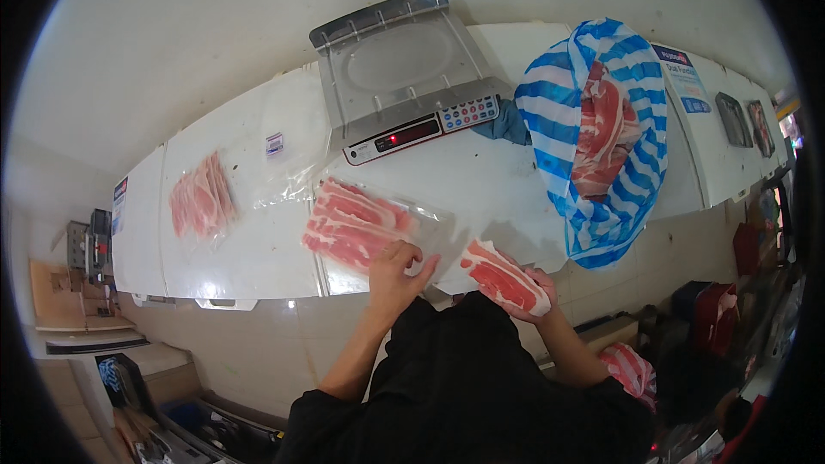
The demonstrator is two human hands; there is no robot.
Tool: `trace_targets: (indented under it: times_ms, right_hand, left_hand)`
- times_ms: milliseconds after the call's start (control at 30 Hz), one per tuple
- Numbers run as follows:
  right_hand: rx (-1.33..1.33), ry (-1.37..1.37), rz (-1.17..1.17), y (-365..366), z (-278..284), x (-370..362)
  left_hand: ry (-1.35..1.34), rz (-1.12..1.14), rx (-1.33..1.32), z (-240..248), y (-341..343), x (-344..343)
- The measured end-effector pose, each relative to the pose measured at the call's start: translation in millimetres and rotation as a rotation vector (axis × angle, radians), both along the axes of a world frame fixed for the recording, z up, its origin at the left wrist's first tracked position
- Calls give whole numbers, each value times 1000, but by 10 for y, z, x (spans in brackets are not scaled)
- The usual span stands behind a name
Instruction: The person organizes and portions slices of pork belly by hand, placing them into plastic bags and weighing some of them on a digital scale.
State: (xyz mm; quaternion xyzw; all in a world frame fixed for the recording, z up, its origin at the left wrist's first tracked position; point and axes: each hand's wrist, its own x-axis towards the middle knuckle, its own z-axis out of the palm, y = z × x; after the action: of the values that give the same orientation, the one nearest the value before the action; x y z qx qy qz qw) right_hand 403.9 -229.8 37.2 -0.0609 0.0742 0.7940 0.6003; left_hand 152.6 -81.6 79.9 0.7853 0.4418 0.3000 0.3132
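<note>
In my right hand (540,285) lies a small stack of raw meat slices (505,280), red with white fat edges, held just off the table's near edge. My left hand (397,271) is at the lower edge of a clear plastic bag with pink meat slices (357,222) laid in overlapping rows. Its fingers are bent and the thumb stands apart, with nothing visible between them. To the right, a blue-and-white striped bag (550,112) gapes around a large heap of sliced meat (601,133).
A metal weighing scale (400,56) with a lit red display stands at the back. Another flat pack of meat slices (203,198) lies at left, near a small label (274,143). Dark trays (733,119) sit far right on the white chest freezers (258,266).
</note>
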Motion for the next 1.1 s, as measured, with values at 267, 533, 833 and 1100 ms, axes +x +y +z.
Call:
trace_targets:
  times_ms: [267,533,833,1100]
  right_hand:
    - [-86,-15,95,285,-541,-541]
    - [125,-236,43,1691,-499,-1592]
    - [292,-594,-49,1888,86,-1838]
    - [288,-1066,-81,2005,-11,-1770]
  left_hand:
    - [122,-176,26,-158,100,-142]
    - [-5,-229,-6,-41,120,-245]
    - [-242,-373,20,-9,516,-596]
    - [177,-8,-5,-560,1474,-1443]
